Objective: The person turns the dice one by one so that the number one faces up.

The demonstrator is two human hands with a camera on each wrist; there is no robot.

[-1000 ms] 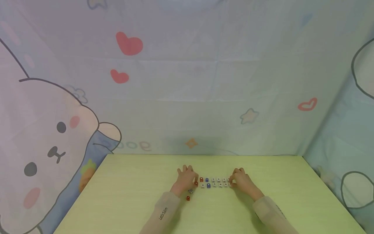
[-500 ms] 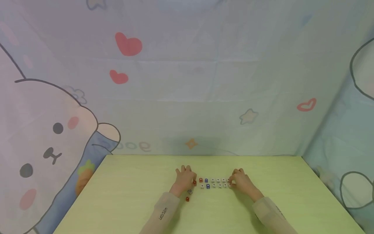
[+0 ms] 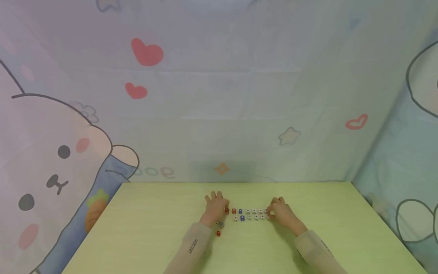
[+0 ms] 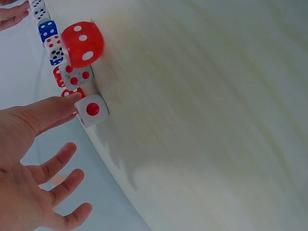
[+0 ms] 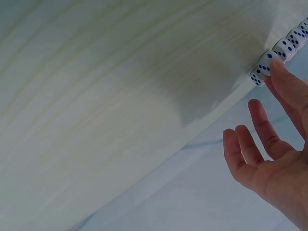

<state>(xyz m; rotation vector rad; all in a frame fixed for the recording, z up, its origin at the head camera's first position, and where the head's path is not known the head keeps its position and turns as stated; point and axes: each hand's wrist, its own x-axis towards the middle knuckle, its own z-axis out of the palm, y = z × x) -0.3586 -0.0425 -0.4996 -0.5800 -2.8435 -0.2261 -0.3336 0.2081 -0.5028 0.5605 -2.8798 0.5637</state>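
Note:
In the head view my left hand [image 3: 215, 207] pinches a red die [image 3: 227, 211] between thumb and index finger, at the left end of the back row. Its other fingers spread away. Two rows of small dice run rightward from there, including a red die [image 3: 234, 211], a blue die [image 3: 242, 218] and several white dice [image 3: 254, 211]. My right hand [image 3: 283, 211] grips the rows' far right end. In the right wrist view its thumb overlaps a white die [image 5: 264, 63] with blue pips, and the index fingertip is partly hidden behind.
Below the left hand lie a loose red die [image 3: 218, 233] and a grey-looking die [image 3: 221, 224]. The left wrist view shows a white die [image 4: 91, 109] with one red pip near the thumb. A printed cloth [image 3: 219, 95] hangs behind the pale table [image 3: 154, 228].
The red die in my left hand has moved away from me, from the front row's left end to the back row's. My right hand keeps its place; the view has shifted slightly.

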